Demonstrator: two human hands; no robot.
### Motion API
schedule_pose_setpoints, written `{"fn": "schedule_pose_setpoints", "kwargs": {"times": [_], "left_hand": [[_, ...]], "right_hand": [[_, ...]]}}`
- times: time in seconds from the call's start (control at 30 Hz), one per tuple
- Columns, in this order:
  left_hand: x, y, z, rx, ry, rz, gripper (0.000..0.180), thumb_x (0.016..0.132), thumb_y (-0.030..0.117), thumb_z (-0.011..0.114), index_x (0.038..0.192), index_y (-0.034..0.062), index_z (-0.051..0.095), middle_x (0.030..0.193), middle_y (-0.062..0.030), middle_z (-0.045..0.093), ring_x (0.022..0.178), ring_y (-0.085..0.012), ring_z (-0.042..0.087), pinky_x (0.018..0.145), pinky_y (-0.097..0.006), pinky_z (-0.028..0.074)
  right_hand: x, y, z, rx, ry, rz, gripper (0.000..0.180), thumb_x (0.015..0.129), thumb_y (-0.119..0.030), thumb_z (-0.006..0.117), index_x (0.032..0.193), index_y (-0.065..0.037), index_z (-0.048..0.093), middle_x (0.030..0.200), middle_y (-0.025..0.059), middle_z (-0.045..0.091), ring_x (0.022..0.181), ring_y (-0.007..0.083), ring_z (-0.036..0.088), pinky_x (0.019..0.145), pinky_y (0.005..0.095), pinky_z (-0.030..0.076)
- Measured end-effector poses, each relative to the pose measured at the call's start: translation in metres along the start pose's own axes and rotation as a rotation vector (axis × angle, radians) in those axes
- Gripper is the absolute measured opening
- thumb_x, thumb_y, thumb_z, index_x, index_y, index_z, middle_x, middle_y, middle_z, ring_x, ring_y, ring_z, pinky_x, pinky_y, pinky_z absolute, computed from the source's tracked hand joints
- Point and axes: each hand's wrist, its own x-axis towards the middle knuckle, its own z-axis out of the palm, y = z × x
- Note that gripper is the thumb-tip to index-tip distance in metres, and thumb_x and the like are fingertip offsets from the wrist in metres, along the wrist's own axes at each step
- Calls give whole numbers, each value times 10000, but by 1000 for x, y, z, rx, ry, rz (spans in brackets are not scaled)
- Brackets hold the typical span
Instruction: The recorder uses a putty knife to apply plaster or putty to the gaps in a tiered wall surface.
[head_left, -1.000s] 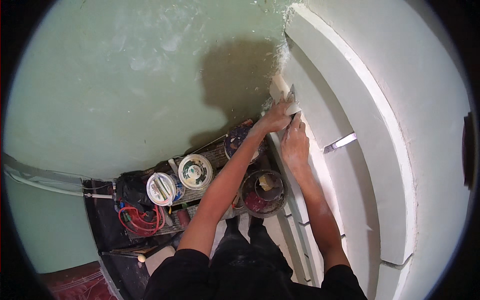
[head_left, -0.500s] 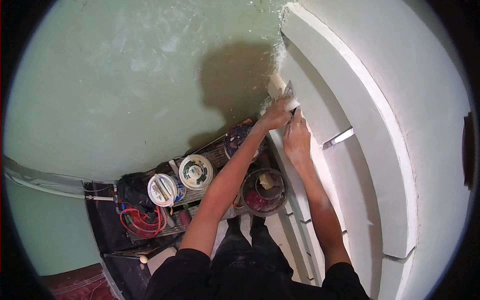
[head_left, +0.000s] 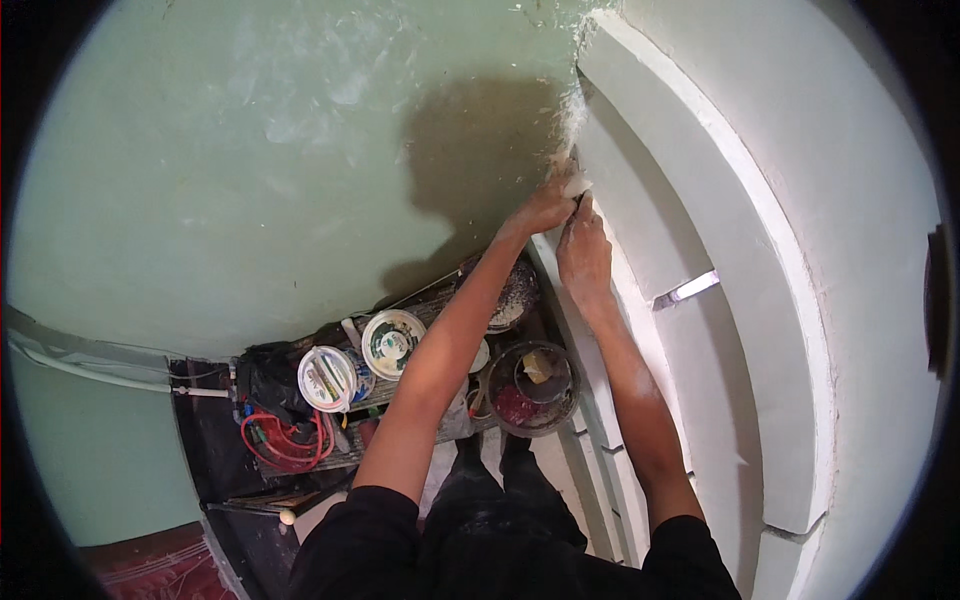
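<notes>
My left hand (head_left: 545,208) and right hand (head_left: 583,250) meet at the seam where the green wall (head_left: 250,150) joins the white moulded frame (head_left: 700,170), far up in the view. The fingers of my left hand are closed narrowly around a small pale pad (head_left: 574,184), pressed against the corner; the fingers of my right hand lie just beside it, curled, and whether they grip anything I cannot tell. White smears run up the seam above the pad. The shadow (head_left: 480,150) of my head and arms falls on the wall to the left of the hands. Below, near my legs, a cluttered surface (head_left: 330,455) carries two round white lids (head_left: 393,343), a coil of red wire (head_left: 285,440) and a dark bucket (head_left: 532,388) holding scraps. A slot (head_left: 686,290) in the frame shows to the right of my right forearm.
</notes>
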Motion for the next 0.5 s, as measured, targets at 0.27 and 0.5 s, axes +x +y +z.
{"fn": "schedule_pose_setpoints", "kwargs": {"times": [0.27,0.5], "left_hand": [[-16,31,15,39,83,111,547,822,186,567,1332,4,488,1392,-254,451,1317,-344,417,1092,-359,319],[3,37,6,-72,-55,-36,648,794,183,543,1411,45,399,1470,-253,355,1399,-396,270,1152,-416,235]], "right_hand": [[-8,7,-9,20,67,-19,497,935,-97,467,1383,63,324,998,312,578,876,482,595,719,533,492],[9,20,1,8,117,-57,494,929,-88,476,1379,57,333,993,315,580,875,489,594,722,541,489]]}}
